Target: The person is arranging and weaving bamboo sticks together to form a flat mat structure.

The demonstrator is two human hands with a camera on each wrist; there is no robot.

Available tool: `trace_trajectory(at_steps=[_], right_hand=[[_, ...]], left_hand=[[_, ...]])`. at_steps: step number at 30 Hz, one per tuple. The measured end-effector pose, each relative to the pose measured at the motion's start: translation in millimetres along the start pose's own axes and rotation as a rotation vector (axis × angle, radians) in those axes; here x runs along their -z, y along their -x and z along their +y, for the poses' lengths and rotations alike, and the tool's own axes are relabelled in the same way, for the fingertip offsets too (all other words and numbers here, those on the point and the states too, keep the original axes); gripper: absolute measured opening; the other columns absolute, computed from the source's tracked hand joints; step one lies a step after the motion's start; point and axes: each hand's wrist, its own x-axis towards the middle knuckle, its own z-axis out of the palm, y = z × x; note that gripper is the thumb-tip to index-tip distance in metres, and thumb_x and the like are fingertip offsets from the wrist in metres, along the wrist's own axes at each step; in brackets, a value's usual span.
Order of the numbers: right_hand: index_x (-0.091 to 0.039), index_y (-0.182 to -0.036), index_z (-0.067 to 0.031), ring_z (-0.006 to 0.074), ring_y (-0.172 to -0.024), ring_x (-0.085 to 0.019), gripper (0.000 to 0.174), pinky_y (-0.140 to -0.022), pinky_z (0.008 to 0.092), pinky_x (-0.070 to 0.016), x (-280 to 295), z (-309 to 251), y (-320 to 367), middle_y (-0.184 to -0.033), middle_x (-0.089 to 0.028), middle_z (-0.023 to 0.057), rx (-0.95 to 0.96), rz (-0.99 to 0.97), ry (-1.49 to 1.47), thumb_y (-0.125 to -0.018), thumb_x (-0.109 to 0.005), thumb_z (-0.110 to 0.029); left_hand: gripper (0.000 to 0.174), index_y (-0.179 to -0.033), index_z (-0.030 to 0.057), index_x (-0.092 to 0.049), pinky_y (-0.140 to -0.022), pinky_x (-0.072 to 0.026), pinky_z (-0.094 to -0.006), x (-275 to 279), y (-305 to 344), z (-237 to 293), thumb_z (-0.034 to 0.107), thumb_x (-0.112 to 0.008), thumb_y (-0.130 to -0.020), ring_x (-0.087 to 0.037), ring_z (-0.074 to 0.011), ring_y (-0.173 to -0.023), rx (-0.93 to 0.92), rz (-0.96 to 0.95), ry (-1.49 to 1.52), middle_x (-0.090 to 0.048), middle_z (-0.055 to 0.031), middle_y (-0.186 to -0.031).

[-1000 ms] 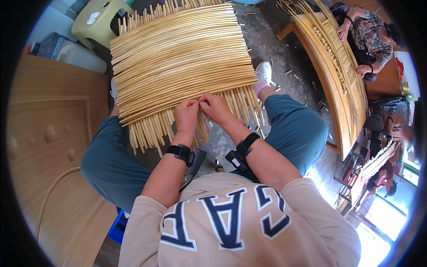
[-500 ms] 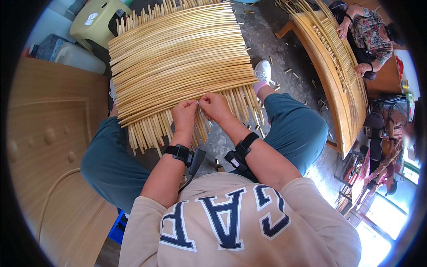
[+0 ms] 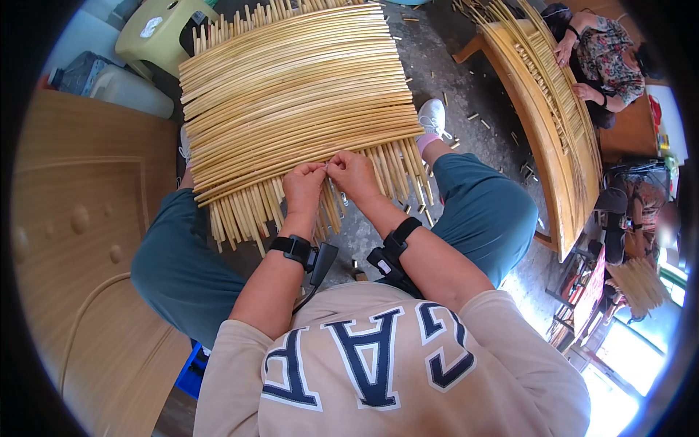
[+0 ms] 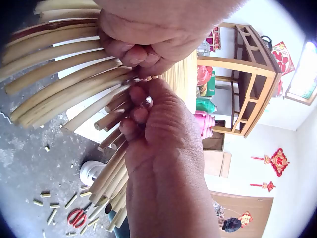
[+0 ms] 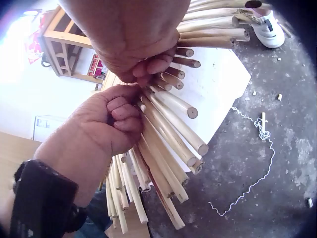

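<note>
A mat of long pale sticks (image 3: 291,102) lies across the legs, with shorter stick ends (image 3: 244,215) poking out below its near edge. My left hand (image 3: 302,188) and right hand (image 3: 353,178) meet at that edge, fingertips together, pinching what looks like thin pale thread, mostly hidden. In the left wrist view my left hand (image 4: 153,29) has curled fingers above my right hand (image 4: 166,124), where a small shiny spot (image 4: 147,101) shows between bent fingers. The right wrist view has my right hand (image 5: 131,34) over the stick ends (image 5: 173,134), beside my left hand (image 5: 106,119).
Short offcuts and red-handled scissors (image 4: 77,218) lie on the floor. White string (image 5: 255,181) trails there too. A green stool (image 3: 162,33) and plastic jug (image 3: 131,92) stand at left. At right a person (image 3: 611,58) works over a wooden frame (image 3: 535,95) with sticks.
Half a second ago my fingertips stood slightly apart with a small pale thing between them; they are now closer together. The mat has barely moved. The person at right has shifted one hand.
</note>
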Motion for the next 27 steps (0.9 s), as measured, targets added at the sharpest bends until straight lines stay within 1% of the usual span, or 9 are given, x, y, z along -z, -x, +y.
trace_trajectory(at_steps=[4, 8, 10, 14, 20, 22, 23, 25, 27], right_hand=[[-0.062, -0.069, -0.0052, 0.0279, -0.06, -0.06, 0.015, -0.056, 0.0353, -0.0477, 0.4, -0.8, 1.1, -0.063, -0.061, 0.0123, 0.023, 0.007, -0.034, -0.068, -0.065, -0.02], [-0.061, -0.073, -0.0055, 0.0272, -0.06, -0.06, 0.015, -0.055, 0.035, -0.0474, 5.2, -8.6, 5.6, -0.063, -0.061, 0.0117, 0.038, 0.036, -0.047, -0.068, -0.064, -0.019], [-0.06, -0.078, -0.0009, 0.0088, -0.053, -0.053, 0.008, -0.047, 0.0242, -0.0418, 7.8, -12.6, 7.1, -0.059, -0.057, 0.0061, 0.164, 0.012, -0.049, -0.074, -0.061, -0.007], [-0.06, -0.078, -0.0008, 0.0091, -0.051, -0.054, 0.007, -0.045, 0.0246, -0.0417, 3.6, -5.1, 5.6, -0.059, -0.057, 0.0061, 0.194, 0.011, -0.003, -0.074, -0.061, -0.007], [-0.06, -0.077, -0.0009, 0.0092, -0.047, -0.052, 0.007, -0.043, 0.0246, -0.0416, 1.3, 3.6, 2.4, -0.057, -0.057, 0.0053, 0.108, -0.055, -0.028, -0.075, -0.06, -0.008], [-0.06, -0.076, -0.0007, 0.0088, -0.046, -0.053, 0.007, -0.04, 0.0231, -0.0413, 3.5, 0.2, 2.2, -0.057, -0.058, 0.0048, -0.023, -0.127, -0.171, -0.076, -0.059, -0.008], [-0.06, -0.076, -0.0007, 0.0088, -0.046, -0.053, 0.007, -0.04, 0.0231, -0.0413, 5.0, -1.4, 2.4, -0.057, -0.058, 0.0048, -0.023, -0.127, -0.17, -0.076, -0.059, -0.008], [-0.059, -0.076, -0.0013, 0.0088, -0.043, -0.052, 0.008, -0.036, 0.022, -0.0396, 9.9, -9.5, 3.3, -0.056, -0.057, 0.0045, -0.225, -0.2, -0.321, -0.077, -0.058, -0.009], [-0.059, -0.075, -0.002, 0.0085, -0.041, -0.051, 0.008, -0.034, 0.0215, -0.0384, 13.1, -15.0, 2.3, -0.055, -0.057, 0.0043, -0.277, -0.218, -0.331, -0.077, -0.057, -0.01]], left_hand=[[0.005, -0.08, 0.0023, -0.062, -0.035, -0.028, -0.0182, -0.5, 2.6, 4.2, 0.005, -0.059, -0.078, -0.039, -0.0034, -0.039, 0.04, -0.017, 0.061, -0.049, 0.0034, -0.054], [0.004, -0.079, 0.0023, -0.062, -0.035, -0.0275, -0.0178, -0.2, -0.7, -2.3, 0.005, -0.059, -0.078, -0.039, -0.0031, -0.04, 0.008, -0.02, 0.078, -0.05, 0.0036, -0.054], [0.004, -0.079, 0.0024, -0.062, -0.035, -0.027, -0.0174, -0.8, -1.1, -3.6, 0.005, -0.058, -0.078, -0.039, -0.0027, -0.04, 0.019, -0.012, 0.116, -0.051, 0.0037, -0.055], [0.004, -0.079, 0.0027, -0.062, -0.035, -0.027, -0.0173, -0.7, -3.1, -6.6, 0.005, -0.058, -0.078, -0.038, -0.0024, -0.04, 0.005, -0.006, 0.081, -0.051, 0.0038, -0.055], [0.003, -0.079, 0.0033, -0.062, -0.035, -0.027, -0.0172, 0.0, -1.9, -4.8, 0.005, -0.059, -0.078, -0.039, -0.0023, -0.04, 0.005, -0.012, 0.082, -0.051, 0.0038, -0.056], [0.003, -0.079, 0.0034, -0.062, -0.035, -0.0269, -0.0176, -0.3, -0.8, -3.4, 0.006, -0.06, -0.078, -0.039, -0.0025, -0.04, 0.023, -0.009, 0.087, -0.051, 0.0038, -0.055], [0.003, -0.079, 0.0034, -0.062, -0.035, -0.0269, -0.0176, -0.4, -1.0, -3.8, 0.006, -0.06, -0.078, -0.039, -0.0025, -0.04, 0.023, -0.008, 0.088, -0.051, 0.0038, -0.055], [0.003, -0.079, 0.0035, -0.062, -0.035, -0.0267, -0.0178, 0.1, -2.5, -5.8, 0.006, -0.06, -0.077, -0.038, -0.0024, -0.039, -0.001, -0.009, 0.054, -0.05, 0.0039, -0.054], [0.004, -0.079, 0.0032, -0.062, -0.035, -0.0269, -0.0179, 1.0, -3.1, -7.2, 0.006, -0.06, -0.077, -0.038, -0.0026, -0.039, -0.022, -0.01, 0.035, -0.05, 0.0037, -0.054]])
